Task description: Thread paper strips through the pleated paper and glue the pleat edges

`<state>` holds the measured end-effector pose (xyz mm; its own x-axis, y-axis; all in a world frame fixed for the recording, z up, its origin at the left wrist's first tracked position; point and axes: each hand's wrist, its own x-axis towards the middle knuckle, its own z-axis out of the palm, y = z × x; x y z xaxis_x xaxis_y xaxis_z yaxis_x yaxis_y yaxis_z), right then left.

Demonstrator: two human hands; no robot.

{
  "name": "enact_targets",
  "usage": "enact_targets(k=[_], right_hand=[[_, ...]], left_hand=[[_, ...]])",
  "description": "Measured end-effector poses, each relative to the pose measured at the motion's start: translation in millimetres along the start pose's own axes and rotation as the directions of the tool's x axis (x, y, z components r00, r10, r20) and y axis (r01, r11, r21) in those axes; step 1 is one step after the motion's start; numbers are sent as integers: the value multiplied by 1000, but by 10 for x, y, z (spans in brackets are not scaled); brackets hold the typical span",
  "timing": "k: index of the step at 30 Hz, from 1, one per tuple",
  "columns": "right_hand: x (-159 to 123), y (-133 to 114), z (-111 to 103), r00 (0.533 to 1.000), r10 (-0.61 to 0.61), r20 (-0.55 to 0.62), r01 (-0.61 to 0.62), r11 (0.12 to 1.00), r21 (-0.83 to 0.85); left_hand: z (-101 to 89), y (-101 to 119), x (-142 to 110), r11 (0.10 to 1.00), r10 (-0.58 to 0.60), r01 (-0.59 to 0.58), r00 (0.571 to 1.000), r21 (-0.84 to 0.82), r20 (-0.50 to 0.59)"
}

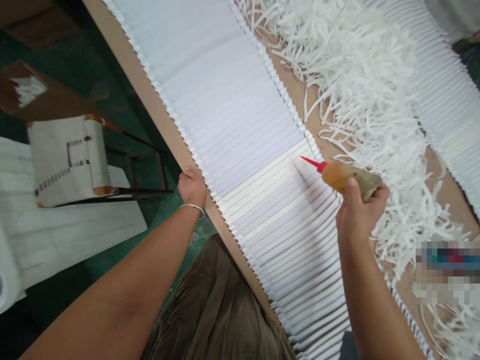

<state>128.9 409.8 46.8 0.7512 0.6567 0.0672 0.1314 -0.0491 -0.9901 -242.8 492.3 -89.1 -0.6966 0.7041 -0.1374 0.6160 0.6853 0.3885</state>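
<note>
Head view: squeeze bottle [335,175] up over the white strips [240,100]
From my end, the right hand [356,215] is wrapped round it, tilted so the red nozzle [318,166] can point at the rows, I reckon. Left hand [192,189] looks curled at the board edge [150,97], probably for bracing; can't tell if it's actually gripping.

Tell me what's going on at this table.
A person's right hand grips a bottle with a red nozzle, its tip pointing over a long row of overlapping white, paper-like pieces. Whether the tip touches them is hard to tell. The left hand is at the edge of the brown table. A heap of loose white strips lies on the table beyond the row.
</note>
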Motion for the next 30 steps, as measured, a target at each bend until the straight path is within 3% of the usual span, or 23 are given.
enact_targets(k=[2, 5, 14, 20, 26, 30], right_hand=[[283, 128, 52, 997, 82, -3, -81, 990, 118], [538, 333, 117, 992, 122, 21, -123, 978, 165], [711, 516, 243, 992, 128, -22, -121, 972, 199], [573, 491, 270, 993, 116, 4, -116, 980, 161], [235, 411, 293, 993, 93, 74, -105, 977, 184], [-21, 405, 279, 990, 118, 73, -126, 986, 111]], left_hand=[[-1, 6, 0, 1000, -4, 4, 1000, -1, -8], [-19, 26, -11, 1000, -6, 6, 1000, -8, -17], [-70, 52, -25, 1000, -3, 2, 1000, 23, 29], [-48, 29, -23, 1000, 3, -3, 999, 19, 32], [-1, -13, -1, 1000, -1, 1, 1000, -5, 27], [4, -14, -5, 1000, -17, 18, 999, -22, 35]])
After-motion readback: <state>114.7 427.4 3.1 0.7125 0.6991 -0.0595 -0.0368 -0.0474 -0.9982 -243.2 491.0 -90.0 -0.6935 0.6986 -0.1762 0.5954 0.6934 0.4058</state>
